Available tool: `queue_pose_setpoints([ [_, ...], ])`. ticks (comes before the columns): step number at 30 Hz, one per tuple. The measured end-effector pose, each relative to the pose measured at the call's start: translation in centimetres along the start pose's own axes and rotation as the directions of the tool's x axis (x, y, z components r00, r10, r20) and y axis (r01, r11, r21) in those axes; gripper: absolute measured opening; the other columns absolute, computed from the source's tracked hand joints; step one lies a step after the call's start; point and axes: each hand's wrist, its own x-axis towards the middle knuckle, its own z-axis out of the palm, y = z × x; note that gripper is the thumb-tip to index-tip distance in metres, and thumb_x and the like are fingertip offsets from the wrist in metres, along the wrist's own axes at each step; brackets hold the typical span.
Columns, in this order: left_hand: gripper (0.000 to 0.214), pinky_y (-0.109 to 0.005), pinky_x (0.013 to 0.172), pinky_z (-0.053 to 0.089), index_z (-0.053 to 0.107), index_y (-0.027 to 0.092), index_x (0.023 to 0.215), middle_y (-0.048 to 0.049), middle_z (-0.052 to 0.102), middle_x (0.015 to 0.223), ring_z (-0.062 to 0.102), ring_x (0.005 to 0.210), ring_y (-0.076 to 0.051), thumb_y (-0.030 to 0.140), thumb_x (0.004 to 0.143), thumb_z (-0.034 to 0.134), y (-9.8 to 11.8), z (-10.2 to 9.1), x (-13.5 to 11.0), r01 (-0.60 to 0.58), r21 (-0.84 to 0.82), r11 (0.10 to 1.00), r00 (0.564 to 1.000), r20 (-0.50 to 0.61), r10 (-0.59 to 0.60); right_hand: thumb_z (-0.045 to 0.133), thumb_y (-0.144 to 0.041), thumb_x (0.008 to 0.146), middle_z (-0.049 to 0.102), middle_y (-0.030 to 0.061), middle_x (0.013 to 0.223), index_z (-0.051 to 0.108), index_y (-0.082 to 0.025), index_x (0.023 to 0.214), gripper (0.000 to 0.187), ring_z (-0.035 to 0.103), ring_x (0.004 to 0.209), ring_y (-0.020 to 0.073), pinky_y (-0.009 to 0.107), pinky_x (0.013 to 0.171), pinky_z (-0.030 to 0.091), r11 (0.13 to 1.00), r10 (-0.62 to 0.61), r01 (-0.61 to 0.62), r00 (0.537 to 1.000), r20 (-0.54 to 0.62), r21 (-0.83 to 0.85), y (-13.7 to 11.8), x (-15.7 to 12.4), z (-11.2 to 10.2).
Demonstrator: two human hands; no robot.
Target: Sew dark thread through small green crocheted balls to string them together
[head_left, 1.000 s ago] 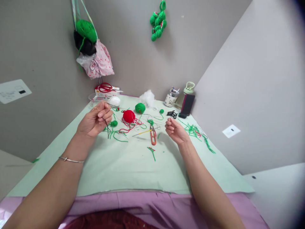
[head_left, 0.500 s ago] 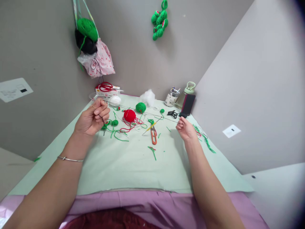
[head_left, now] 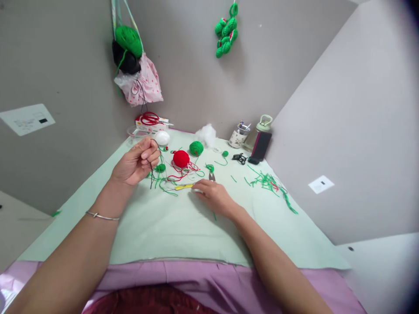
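Note:
My left hand [head_left: 139, 160] is raised over the left of the table, its fingers closed on a black yarn [head_left: 151, 168] whose ends dangle below. Low over the tabletop, my right hand [head_left: 212, 196] grips one end of a yellow-handled crochet hook [head_left: 183, 187], which points left. Thread snips [head_left: 212, 176] lie mostly hidden behind this hand, only the blades showing. Beyond the hook rest a red yarn ball [head_left: 181, 159] and a green yarn ball [head_left: 196, 148]. A small green crocheted piece [head_left: 160, 168] lies beside my left fingers among loose green strands.
Green yarn scraps [head_left: 266, 181] lie at the right. Along the back stand a pen cup [head_left: 238, 137], a bottle [head_left: 253, 138], a phone [head_left: 261, 147] and white stuffing [head_left: 207, 134]. Red scissors [head_left: 149, 118] rest on a box at the left. A black claw clip [head_left: 240, 158] lies near the phone.
My right hand has let go of the black yarn, moved left and down, and taken hold of the crochet hook, which lay across the snips. My left hand still holds the yarn.

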Motion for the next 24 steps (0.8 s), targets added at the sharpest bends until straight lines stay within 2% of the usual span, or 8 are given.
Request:
queue_pose_setpoints([
  [3,0.021,-0.015,0.042,0.037,0.064,0.008,0.079,0.0068,0.041,0.049,0.038,0.041,-0.003,0.013,0.097,0.056,-0.1,-0.2,0.0,0.0,-0.006,1.0,1.0,0.017,0.0,0.048,-0.011,0.097,0.067,0.0101,0.129,0.064,-0.021,0.123,0.031,0.062,0.113,0.0203,0.028,0.079,0.049,0.984,-0.045,0.058,0.996,0.078,-0.17,-0.7,0.8,1.3],
  [6,0.025,-0.014,0.04,0.034,0.064,0.008,0.079,0.0065,0.04,0.048,0.036,0.041,-0.003,0.013,0.1,0.051,0.0,-0.1,0.0,0.003,0.0,1.0,1.0,0.006,-0.003,0.051,-0.016,0.098,0.064,0.0118,0.132,0.057,-0.019,0.131,0.033,0.059,0.113,0.0219,0.029,0.077,0.048,0.967,-0.034,0.068,0.99,0.139,-0.246,-1.2,1.6,1.8],
  [9,0.028,-0.014,0.039,0.031,0.063,0.009,0.079,0.0064,0.04,0.048,0.034,0.04,-0.003,0.014,0.102,0.048,0.3,-0.2,0.1,0.003,-0.001,1.0,0.999,-0.032,-0.003,0.053,-0.019,0.099,0.065,0.0122,0.121,0.057,-0.019,0.129,0.031,0.058,0.106,0.0224,0.028,0.072,0.044,0.953,0.008,0.05,0.982,0.19,-0.3,-1.6,1.8,1.6],
  [12,0.031,-0.014,0.038,0.029,0.061,0.01,0.079,0.0061,0.041,0.048,0.034,0.04,-0.003,0.013,0.104,0.042,0.7,-0.4,0.1,-0.021,-0.039,0.999,0.997,-0.076,0.018,0.048,-0.016,0.099,0.065,0.009,0.102,0.062,-0.02,0.12,0.025,0.058,0.09,0.0198,0.026,0.063,0.035,0.941,0.027,0.055,0.971,0.238,-0.334,-1.9,1.6,1.2],
  [15,0.038,-0.012,0.036,0.028,0.059,0.009,0.081,0.0054,0.041,0.049,0.036,0.041,-0.003,0.013,0.107,0.031,1.2,-0.9,0.1,-0.05,-0.117,0.992,0.992,-0.117,0.036,0.046,-0.008,0.093,0.063,0.0084,0.098,0.064,-0.017,0.113,0.028,0.055,0.078,0.0171,0.027,0.058,0.028,0.942,0.006,0.075,0.971,0.241,-0.327,-1.9,1.1,0.6],
  [19,0.042,-0.012,0.038,0.032,0.055,0.011,0.084,0.0055,0.045,0.051,0.038,0.042,-0.003,0.018,0.11,0.023,1.7,-1.8,0.4,-0.098,-0.221,0.97,0.981,-0.184,0.057,0.05,-0.004,0.081,0.061,0.008,0.101,0.065,-0.017,0.095,0.025,0.054,0.08,0.0161,0.027,0.061,0.032,0.981,-0.024,0.049,0.991,0.134,-0.185,-1.4,0.2,-1.2],
  [22,0.039,-0.011,0.04,0.033,0.054,0.011,0.087,0.0056,0.047,0.051,0.041,0.043,-0.002,0.02,0.11,0.024,2.0,-2.8,0.7,-0.155,-0.282,0.947,0.966,-0.243,0.086,0.05,-0.005,0.08,0.06,0.0071,0.102,0.063,-0.018,0.083,0.018,0.056,0.087,0.0165,0.028,0.073,0.041,0.996,-0.034,0.036,0.999,-0.03,0.087,-0.9,-0.4,-3.3],
  [24,0.036,-0.011,0.041,0.034,0.053,0.012,0.088,0.0059,0.047,0.051,0.042,0.044,-0.002,0.02,0.11,0.026,2.1,-3.5,0.8,-0.193,-0.309,0.931,0.952,-0.29,0.101,0.047,-0.007,0.083,0.061,0.0068,0.1,0.063,-0.018,0.079,0.02,0.058,0.089,0.0169,0.029,0.078,0.044,0.962,0.027,0.004,0.994,-0.11,0.271,-0.3,-0.8,-4.7],
])
